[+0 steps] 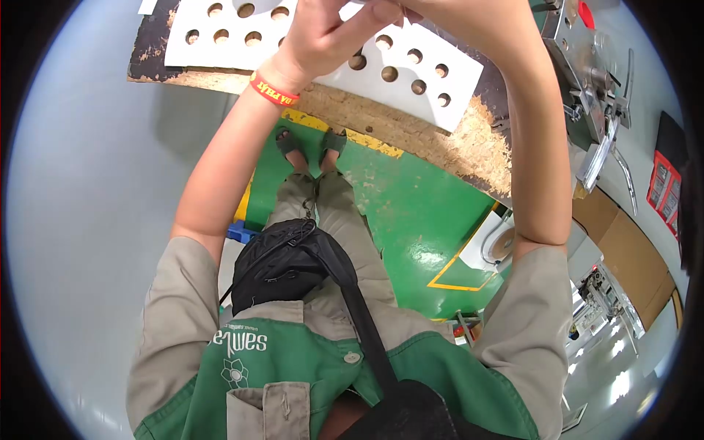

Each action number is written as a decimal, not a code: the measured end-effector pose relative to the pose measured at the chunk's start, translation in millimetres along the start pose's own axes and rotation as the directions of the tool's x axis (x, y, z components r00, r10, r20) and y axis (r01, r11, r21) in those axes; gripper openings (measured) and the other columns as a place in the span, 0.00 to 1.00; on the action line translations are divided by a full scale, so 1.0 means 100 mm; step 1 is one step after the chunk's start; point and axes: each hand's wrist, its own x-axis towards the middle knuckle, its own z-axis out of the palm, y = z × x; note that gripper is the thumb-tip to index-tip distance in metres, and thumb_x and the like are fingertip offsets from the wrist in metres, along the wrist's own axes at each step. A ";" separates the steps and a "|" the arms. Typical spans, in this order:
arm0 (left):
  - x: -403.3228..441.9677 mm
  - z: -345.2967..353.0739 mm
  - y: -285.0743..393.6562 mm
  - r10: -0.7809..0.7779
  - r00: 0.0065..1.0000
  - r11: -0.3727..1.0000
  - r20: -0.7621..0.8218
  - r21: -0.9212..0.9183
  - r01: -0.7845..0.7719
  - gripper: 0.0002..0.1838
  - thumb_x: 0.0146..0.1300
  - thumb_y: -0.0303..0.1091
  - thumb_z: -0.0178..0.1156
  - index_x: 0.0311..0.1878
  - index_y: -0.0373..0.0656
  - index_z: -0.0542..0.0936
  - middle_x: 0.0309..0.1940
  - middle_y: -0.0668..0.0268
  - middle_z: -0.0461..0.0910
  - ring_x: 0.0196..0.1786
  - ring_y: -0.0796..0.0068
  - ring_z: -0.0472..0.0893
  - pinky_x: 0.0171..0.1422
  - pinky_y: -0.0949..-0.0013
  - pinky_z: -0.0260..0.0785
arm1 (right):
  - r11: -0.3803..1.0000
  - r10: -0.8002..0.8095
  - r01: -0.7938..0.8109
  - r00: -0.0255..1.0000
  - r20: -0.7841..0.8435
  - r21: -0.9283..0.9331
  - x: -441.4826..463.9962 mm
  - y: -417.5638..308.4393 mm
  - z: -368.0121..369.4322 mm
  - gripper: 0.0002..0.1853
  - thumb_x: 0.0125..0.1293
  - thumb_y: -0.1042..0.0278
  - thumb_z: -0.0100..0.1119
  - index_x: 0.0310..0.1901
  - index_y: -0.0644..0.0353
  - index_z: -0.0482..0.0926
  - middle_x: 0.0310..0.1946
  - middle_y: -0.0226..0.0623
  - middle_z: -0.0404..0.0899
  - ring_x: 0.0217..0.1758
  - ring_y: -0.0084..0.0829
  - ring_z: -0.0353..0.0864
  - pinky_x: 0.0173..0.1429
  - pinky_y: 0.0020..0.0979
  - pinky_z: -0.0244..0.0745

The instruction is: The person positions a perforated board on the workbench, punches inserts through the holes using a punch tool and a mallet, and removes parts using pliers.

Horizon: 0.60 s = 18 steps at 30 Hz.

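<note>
At the top edge my left hand (334, 33), with a red wristband (273, 89) at its wrist, has its thumb bent inward against the fingers. My right hand (433, 9) meets it there, mostly cut off by the frame, its fingers hidden. What lies between the hands cannot be made out. Below them is a white board (469, 77) with rows of round holes, lying on a worn chipboard table (411, 132). Both hands are above this board.
A metal device with lever handles (605, 147) stands at the right, near my right forearm. Beyond it are a cardboard sheet (623, 249) and a red-and-black item (665, 187). A black bag (279, 257) hangs at my waist, above a green floor (411, 213) with yellow lines.
</note>
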 end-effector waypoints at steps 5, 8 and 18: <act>0.17 0.05 0.16 -0.265 0.963 0.963 0.055 -0.032 0.267 0.12 0.72 0.35 0.53 0.44 0.34 0.79 0.30 0.63 0.83 0.31 0.78 0.80 0.34 0.75 0.73 | 0.996 0.081 -0.079 0.992 0.093 -0.032 0.16 -0.02 -0.03 0.26 0.55 0.57 0.76 0.19 0.63 0.67 0.16 0.30 0.65 0.20 0.18 0.61 0.24 0.26 0.59; 0.25 0.11 0.22 -0.368 0.928 0.925 -0.052 -0.124 0.360 0.21 0.73 0.49 0.53 0.50 0.37 0.73 0.25 0.68 0.75 0.23 0.82 0.73 0.28 0.78 0.66 | 0.987 0.154 -0.148 0.984 0.092 -0.061 0.22 0.02 -0.05 0.24 0.55 0.55 0.76 0.20 0.63 0.71 0.16 0.28 0.66 0.20 0.17 0.63 0.24 0.24 0.61; 0.23 0.11 0.20 -0.403 0.914 0.913 -0.057 0.053 0.405 0.22 0.77 0.51 0.42 0.51 0.38 0.68 0.15 0.74 0.67 0.17 0.88 0.62 0.22 0.82 0.53 | 0.986 0.166 -0.160 0.974 -0.157 0.048 0.47 0.14 -0.31 0.35 0.65 0.32 0.56 0.36 0.67 0.80 0.27 0.34 0.82 0.29 0.18 0.80 0.34 0.20 0.74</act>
